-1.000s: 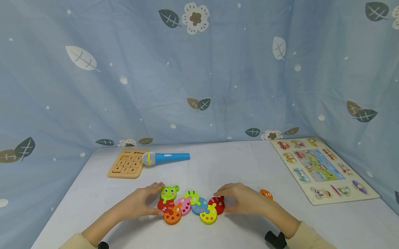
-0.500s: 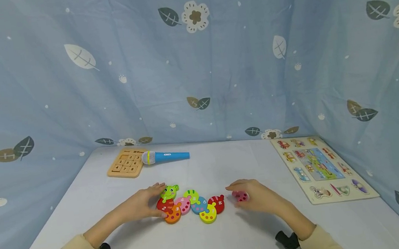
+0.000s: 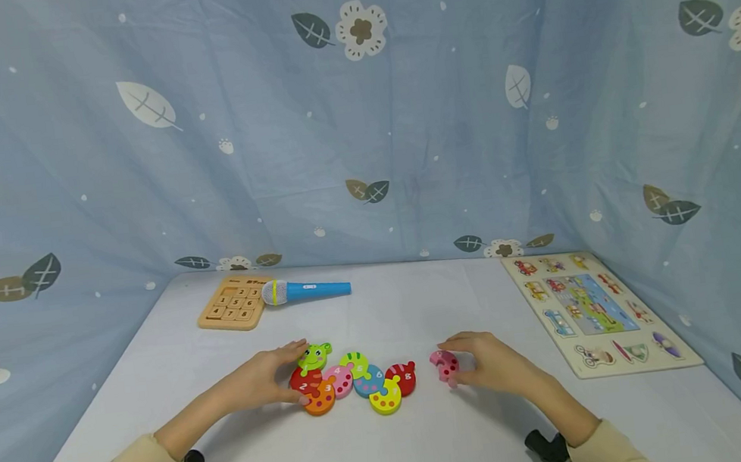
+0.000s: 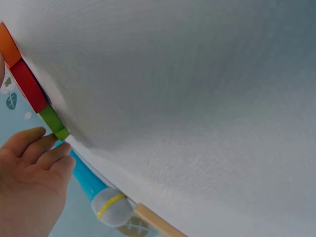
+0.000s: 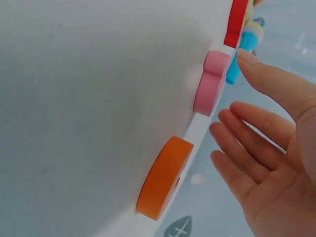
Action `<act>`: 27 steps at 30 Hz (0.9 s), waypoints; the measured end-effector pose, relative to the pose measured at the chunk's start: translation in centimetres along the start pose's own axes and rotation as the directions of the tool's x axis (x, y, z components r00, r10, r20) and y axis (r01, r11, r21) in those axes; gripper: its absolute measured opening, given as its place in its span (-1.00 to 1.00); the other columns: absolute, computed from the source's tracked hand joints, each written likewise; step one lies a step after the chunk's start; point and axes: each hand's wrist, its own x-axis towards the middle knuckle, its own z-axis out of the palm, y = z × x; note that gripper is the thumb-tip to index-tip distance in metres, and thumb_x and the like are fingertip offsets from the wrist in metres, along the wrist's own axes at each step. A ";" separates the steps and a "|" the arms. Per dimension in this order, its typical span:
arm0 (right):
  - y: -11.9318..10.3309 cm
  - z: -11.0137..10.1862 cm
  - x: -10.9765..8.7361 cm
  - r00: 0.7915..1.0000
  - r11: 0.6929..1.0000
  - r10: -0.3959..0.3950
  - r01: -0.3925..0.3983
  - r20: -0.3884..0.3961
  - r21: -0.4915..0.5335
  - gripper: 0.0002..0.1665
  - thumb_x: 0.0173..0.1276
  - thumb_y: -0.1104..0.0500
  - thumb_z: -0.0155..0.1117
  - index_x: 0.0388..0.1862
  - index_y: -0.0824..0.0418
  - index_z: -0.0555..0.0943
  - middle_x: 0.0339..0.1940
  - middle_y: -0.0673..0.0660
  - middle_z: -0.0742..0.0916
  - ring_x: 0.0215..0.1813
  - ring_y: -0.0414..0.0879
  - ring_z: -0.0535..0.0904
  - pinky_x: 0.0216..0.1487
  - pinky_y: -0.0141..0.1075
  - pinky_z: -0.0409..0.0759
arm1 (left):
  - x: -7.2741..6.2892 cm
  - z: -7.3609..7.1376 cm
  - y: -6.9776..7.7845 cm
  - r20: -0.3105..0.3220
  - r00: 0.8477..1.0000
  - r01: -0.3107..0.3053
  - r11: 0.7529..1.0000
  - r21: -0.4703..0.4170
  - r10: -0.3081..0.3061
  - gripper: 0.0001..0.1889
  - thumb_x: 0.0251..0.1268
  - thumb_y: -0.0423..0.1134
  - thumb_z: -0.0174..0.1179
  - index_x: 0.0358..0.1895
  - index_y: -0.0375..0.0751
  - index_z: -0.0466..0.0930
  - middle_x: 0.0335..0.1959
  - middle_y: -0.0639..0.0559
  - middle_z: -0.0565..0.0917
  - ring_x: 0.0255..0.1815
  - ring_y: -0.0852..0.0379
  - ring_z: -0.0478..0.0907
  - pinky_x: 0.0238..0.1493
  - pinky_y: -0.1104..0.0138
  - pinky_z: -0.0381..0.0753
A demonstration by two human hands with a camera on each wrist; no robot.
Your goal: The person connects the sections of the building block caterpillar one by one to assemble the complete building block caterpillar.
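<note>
A joined row of coloured caterpillar puzzle pieces (image 3: 368, 381) lies on the table, from a green smiling head to a red piece numbered 8. My left hand (image 3: 257, 382) holds its left end, fingers at the green head (image 4: 52, 122) and thumb at the orange piece (image 4: 8, 45). To the right, a loose pink puzzle piece (image 3: 447, 364) lies apart from the row. My right hand (image 3: 492, 363) is just beside it, thumb and fingers spread and free of the pink piece (image 5: 212, 84) in the right wrist view. A loose orange piece (image 5: 165, 178) shows there too, hidden in the head view.
At the back left are a wooden number board (image 3: 233, 304) and a blue toy microphone (image 3: 312, 290). A picture puzzle board (image 3: 565, 350) lies along the right side. Behind the white table (image 3: 369, 460) hangs a blue patterned curtain (image 3: 357, 110).
My right hand has left the red piece and moved right, past the pink piece, which now shows more fully. The orange piece numbered 10 has become hidden in the head view. My left hand stays.
</note>
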 end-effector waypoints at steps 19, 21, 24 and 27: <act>0.1 0.8 1.2 1.000 1.000 0.000 0.000 0.018 -0.007 -0.46 0.10 0.20 0.51 0.07 0.36 0.63 0.01 0.19 0.70 0.05 0.06 0.61 0.08 -0.07 0.61 | 0.5 -0.5 0.2 0.022 1.000 0.015 1.000 0.005 -0.015 -0.07 -0.06 0.04 0.49 0.37 -0.37 0.32 0.43 -0.26 0.26 0.44 -0.24 0.15 0.36 -0.11 0.20; 0.1 0.9 1.2 1.000 1.000 0.008 -0.008 0.020 -0.006 -0.46 0.10 0.20 0.51 0.07 0.34 0.63 0.00 0.17 0.71 0.04 0.02 0.61 0.09 -0.10 0.61 | 0.5 -0.5 0.2 0.028 1.000 0.012 1.000 -0.001 -0.012 -0.08 -0.05 0.02 0.49 0.37 -0.37 0.31 0.43 -0.26 0.25 0.44 -0.25 0.15 0.36 -0.12 0.20; 0.1 1.0 1.2 1.000 1.000 0.017 -0.017 0.022 -0.004 -0.47 0.10 0.20 0.51 0.07 0.33 0.63 0.00 0.15 0.71 0.03 0.00 0.61 0.08 -0.11 0.61 | 0.7 -0.6 0.0 0.037 0.999 0.007 1.000 -0.002 -0.006 -0.08 -0.04 0.02 0.49 0.38 -0.37 0.31 0.43 -0.26 0.25 0.44 -0.25 0.14 0.36 -0.12 0.19; -0.1 1.0 1.3 1.000 1.000 0.021 -0.021 0.020 0.002 -0.47 0.11 0.22 0.51 0.07 0.35 0.63 0.00 0.16 0.70 0.02 0.01 0.61 0.07 -0.11 0.62 | 0.8 -0.6 -0.2 0.042 0.999 0.003 1.000 0.002 -0.003 -0.07 -0.05 0.03 0.49 0.38 -0.37 0.30 0.43 -0.26 0.25 0.44 -0.26 0.15 0.36 -0.12 0.20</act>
